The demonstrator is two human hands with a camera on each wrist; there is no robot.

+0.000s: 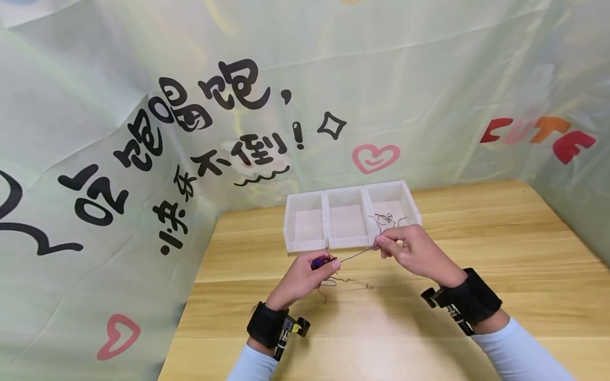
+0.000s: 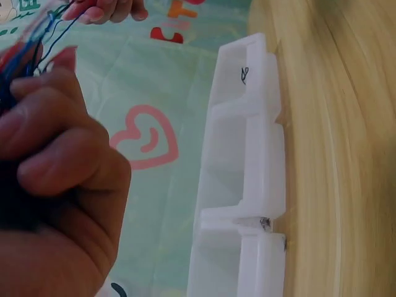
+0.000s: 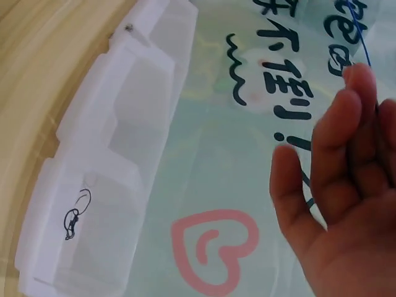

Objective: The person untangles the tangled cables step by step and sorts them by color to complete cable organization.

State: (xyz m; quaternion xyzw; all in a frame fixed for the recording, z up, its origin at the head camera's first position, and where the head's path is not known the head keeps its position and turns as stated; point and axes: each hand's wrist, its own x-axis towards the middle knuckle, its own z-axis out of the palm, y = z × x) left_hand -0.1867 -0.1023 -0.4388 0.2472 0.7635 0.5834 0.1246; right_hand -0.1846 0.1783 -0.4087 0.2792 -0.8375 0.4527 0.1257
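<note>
A tangled bundle of red, blue and dark threads [image 1: 322, 261] sits in my left hand [image 1: 301, 279], gripped by curled fingers and thumb. Loose thread ends dangle below that hand over the table. My right hand [image 1: 413, 252] pinches one blue thread [image 1: 356, 255] between thumb and fingertips. This strand stretches taut between the two hands, rising to the right. In the left wrist view, blue and red strands [image 2: 38, 46] come out of the curled left fingers [image 2: 68, 148]. The right wrist view shows the blue strand [image 3: 361, 38] running up from the right fingertips.
Behind the hands stands a white tray [image 1: 305, 246] with three compartments. Several dark threads [image 1: 388, 218] lie in its right compartment. Under the hands is a wooden table [image 1: 371, 338], with a small scrap [image 1: 369, 286] on it. A printed curtain [image 1: 429, 106] encloses the back and sides.
</note>
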